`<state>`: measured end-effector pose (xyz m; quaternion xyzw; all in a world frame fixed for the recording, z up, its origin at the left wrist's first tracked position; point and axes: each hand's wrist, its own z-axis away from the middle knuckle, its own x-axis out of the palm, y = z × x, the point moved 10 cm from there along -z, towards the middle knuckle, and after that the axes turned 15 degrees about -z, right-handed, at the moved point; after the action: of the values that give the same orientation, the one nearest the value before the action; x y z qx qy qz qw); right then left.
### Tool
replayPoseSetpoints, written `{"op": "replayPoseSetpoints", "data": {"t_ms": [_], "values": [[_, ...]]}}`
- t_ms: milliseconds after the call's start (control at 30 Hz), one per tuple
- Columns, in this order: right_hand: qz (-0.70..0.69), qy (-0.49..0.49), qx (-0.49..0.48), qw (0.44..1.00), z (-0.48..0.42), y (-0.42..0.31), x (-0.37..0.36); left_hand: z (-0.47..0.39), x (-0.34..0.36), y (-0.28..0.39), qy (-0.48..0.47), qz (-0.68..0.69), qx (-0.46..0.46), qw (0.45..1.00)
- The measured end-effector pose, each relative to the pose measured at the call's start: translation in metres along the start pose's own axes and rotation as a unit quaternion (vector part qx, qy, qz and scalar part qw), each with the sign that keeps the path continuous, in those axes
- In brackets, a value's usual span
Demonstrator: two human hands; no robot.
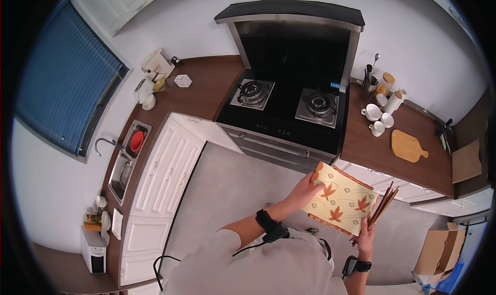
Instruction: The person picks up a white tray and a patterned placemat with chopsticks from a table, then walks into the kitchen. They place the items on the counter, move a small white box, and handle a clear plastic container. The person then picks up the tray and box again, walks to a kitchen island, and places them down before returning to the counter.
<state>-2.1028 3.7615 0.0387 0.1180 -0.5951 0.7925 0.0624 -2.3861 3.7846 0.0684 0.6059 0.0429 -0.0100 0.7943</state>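
A cream placemat (341,204) printed with orange maple leaves and bordered in reddish brown is held up in front of my body. My left hand (306,190) grips its upper left edge, thumb on the printed face. At its lower right corner, my right hand (365,235) holds both the placemat's edge and a bundle of thin dark brown sticks (383,205), possibly chopsticks, which point up and to the right. The fingers behind the placemat are partly hidden. Both wrists wear black straps with small devices.
Ahead stands a gas stove (286,109) with two burners. On the right counter are white cups (372,112), jars and a wooden cutting board (407,145). A sink (123,174) with a red basin (136,141) lies left. An open cardboard box (438,252) is at the lower right.
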Motion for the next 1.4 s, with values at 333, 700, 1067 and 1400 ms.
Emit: {"op": "replayPoseSetpoints", "data": {"t_ms": [333,700,1067,1400], "values": [[0.011,-0.045,-0.025,0.999,-0.042,-0.001,0.035,-0.016,-0.031,-0.034,0.037,0.030,-0.017,0.999],[0.103,-0.128,0.014,0.986,-0.091,0.012,0.082,-0.034,-0.084,-0.049,0.082,0.091,-0.016,0.992],[0.149,-0.206,0.033,0.967,-0.105,-0.006,0.083,-0.009,-0.072,-0.070,0.162,0.106,-0.028,0.981],[0.198,-0.354,0.065,0.912,-0.105,0.024,0.114,0.075,-0.067,-0.096,0.310,0.157,-0.086,0.934]]}}
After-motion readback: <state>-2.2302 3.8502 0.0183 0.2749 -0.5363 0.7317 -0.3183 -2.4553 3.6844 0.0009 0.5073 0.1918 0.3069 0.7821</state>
